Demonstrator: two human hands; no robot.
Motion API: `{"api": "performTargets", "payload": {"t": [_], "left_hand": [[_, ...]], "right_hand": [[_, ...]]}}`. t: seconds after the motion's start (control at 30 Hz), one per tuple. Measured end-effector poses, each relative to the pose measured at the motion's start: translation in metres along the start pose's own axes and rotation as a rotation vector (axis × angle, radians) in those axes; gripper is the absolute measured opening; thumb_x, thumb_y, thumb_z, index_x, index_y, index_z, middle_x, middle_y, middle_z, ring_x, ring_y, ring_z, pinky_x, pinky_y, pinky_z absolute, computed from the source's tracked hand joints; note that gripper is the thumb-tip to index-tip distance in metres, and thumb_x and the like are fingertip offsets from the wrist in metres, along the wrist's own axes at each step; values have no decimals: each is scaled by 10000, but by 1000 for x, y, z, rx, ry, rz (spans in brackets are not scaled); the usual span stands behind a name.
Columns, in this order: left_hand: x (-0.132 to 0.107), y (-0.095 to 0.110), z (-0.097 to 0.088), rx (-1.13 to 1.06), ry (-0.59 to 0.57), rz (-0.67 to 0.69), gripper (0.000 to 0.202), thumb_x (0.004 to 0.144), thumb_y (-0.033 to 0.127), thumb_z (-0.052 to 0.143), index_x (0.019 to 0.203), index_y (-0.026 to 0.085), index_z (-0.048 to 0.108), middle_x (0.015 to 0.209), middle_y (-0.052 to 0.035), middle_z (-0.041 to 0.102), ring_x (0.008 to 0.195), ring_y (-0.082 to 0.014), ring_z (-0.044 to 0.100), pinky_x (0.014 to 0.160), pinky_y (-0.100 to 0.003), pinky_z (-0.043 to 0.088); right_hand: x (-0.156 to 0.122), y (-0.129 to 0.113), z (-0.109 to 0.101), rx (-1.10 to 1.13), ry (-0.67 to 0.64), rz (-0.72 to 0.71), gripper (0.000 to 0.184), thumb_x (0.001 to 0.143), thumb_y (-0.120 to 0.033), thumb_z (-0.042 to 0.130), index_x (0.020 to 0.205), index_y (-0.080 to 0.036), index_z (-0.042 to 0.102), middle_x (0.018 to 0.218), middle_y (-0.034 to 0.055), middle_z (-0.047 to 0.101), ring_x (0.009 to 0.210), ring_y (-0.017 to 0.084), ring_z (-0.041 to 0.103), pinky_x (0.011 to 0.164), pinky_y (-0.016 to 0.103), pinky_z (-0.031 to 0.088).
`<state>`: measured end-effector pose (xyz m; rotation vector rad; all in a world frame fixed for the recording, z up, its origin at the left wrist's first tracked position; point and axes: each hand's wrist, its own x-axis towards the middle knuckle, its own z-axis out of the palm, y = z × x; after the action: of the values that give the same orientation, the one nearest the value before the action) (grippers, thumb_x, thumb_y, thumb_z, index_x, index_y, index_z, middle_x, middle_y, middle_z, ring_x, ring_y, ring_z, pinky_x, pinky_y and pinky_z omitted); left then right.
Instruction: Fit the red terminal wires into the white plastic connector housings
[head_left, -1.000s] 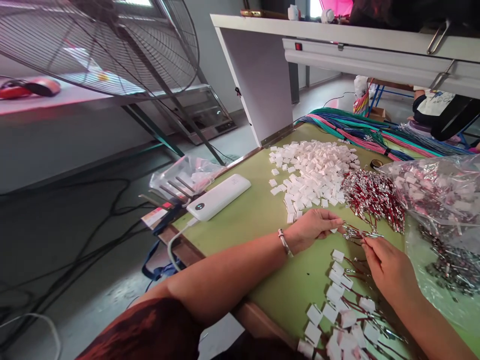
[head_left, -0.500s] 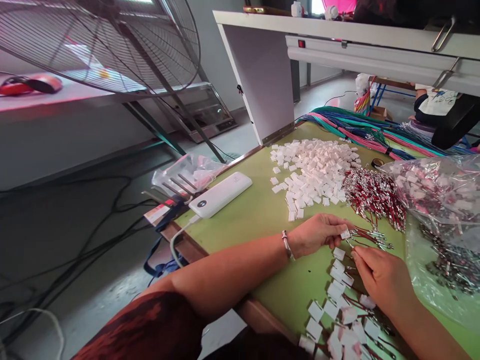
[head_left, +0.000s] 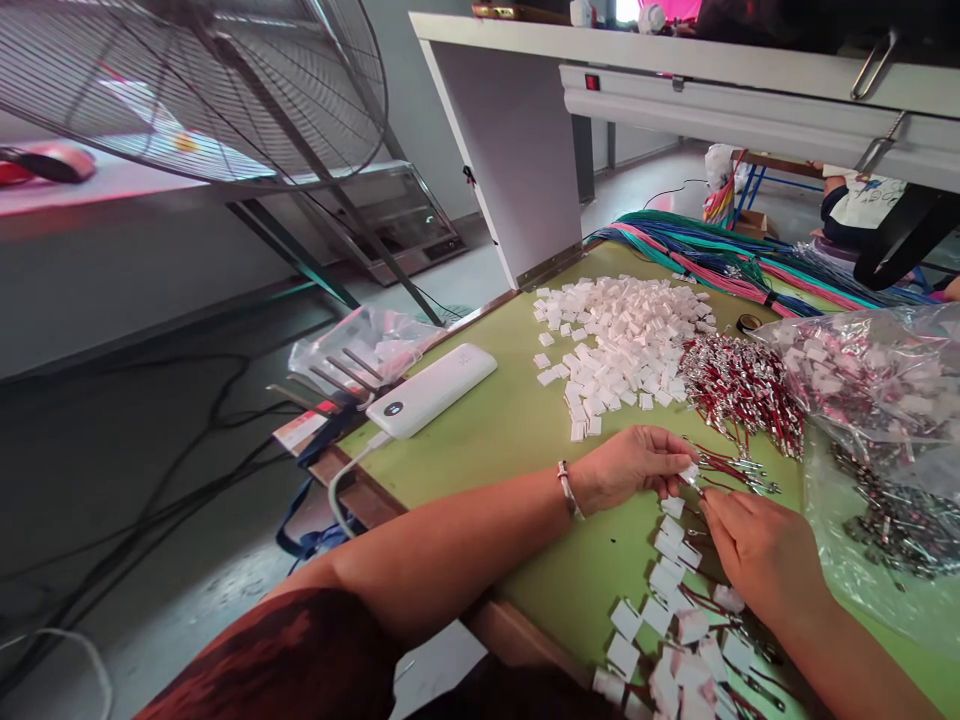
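Observation:
Between thumb and fingers, my left hand (head_left: 637, 465) pinches a small white plastic connector housing (head_left: 689, 474). My right hand (head_left: 761, 545) is closed on a short wire with a metal terminal (head_left: 699, 489), whose tip meets the housing's near side; how deep it sits I cannot tell. Just beyond the hands lie several loose red wires with terminals (head_left: 739, 468). Below them, housings with wires attached (head_left: 667, 575) spread toward the table's front edge. Farther back are a heap of white housings (head_left: 637, 330) and a pile of short dark red wires (head_left: 742, 390).
A clear plastic bag (head_left: 877, 390) of wired parts lies at the right. On the left edge of the green table (head_left: 525, 420) sits a white power bank (head_left: 435, 390) with a cable. Long bundled cables (head_left: 697, 255) cross the back. A large fan (head_left: 225, 90) stands left.
The terminal in my right hand has come closer to the housing and now meets it. My left hand keeps its pinch. The whole view has shifted slightly.

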<state>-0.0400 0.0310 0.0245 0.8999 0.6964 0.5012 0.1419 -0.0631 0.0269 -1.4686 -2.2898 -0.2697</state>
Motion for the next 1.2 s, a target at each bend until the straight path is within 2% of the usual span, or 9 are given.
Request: {"api": "performTargets", "payload": {"t": [0.23,0.37,0.7,0.83,0.9,1.0,1.07,1.13,1.2], "left_hand": [[-2,2,3,329,-19,26,210,724,275,740,801,139,600,530,42,612,407,-66,513,432,-215,376],[-4,-3,10,298,-41,20,224,738,290,723,801,149,561,511,52,598,368,-55,484,398,-198,345],[-3,-12,15,248,-104,78,231,754,320,690,759,163,522,468,68,549,357,-48,453,374,-178,340],[-9,-2,14,355,-166,101,203,803,334,635,799,161,530,517,51,551,398,-56,455,407,-193,356],[-10,8,9,518,-174,214,196,834,333,603,888,147,573,630,7,602,507,-77,512,487,-212,410],[-6,23,-5,856,127,489,300,836,338,604,1058,137,598,810,-48,634,663,-112,537,585,-233,431],[-4,28,-13,947,362,556,223,869,312,549,996,143,620,764,-30,612,653,-110,513,603,-237,425],[-4,28,-16,1009,369,584,168,876,267,524,852,148,640,732,-25,606,661,-111,519,638,-246,432],[-6,24,-12,1067,172,589,187,875,246,527,768,152,648,754,-41,627,701,-124,549,684,-259,444]], "right_hand": [[1,-2,-3,-136,-115,-41,263,851,-89,452,657,-209,583,521,-3,540,499,133,498,527,288,255],[2,-10,-2,-128,-78,-38,290,858,-63,420,633,-205,536,519,4,536,497,131,498,532,288,246],[0,-15,3,107,-95,34,332,923,-151,357,626,-206,495,488,-10,558,421,116,501,486,280,242],[5,-8,-6,293,-188,116,345,935,-224,381,607,-210,489,512,-20,560,452,111,485,485,250,286],[9,-4,-14,384,-237,156,342,936,-252,392,613,-212,498,534,-28,557,480,109,476,492,238,312],[13,-3,-30,463,-378,195,327,928,-262,432,616,-211,516,537,-48,536,501,99,466,492,219,330],[13,-5,-39,535,-532,165,263,896,-247,501,641,-212,556,580,-57,572,532,87,494,502,200,353],[12,-3,-43,585,-654,107,204,868,-234,544,673,-217,602,639,-55,613,563,82,526,519,193,378],[10,5,-43,525,-667,104,243,881,-225,518,660,-218,621,625,-44,608,559,91,528,517,210,379]]}}
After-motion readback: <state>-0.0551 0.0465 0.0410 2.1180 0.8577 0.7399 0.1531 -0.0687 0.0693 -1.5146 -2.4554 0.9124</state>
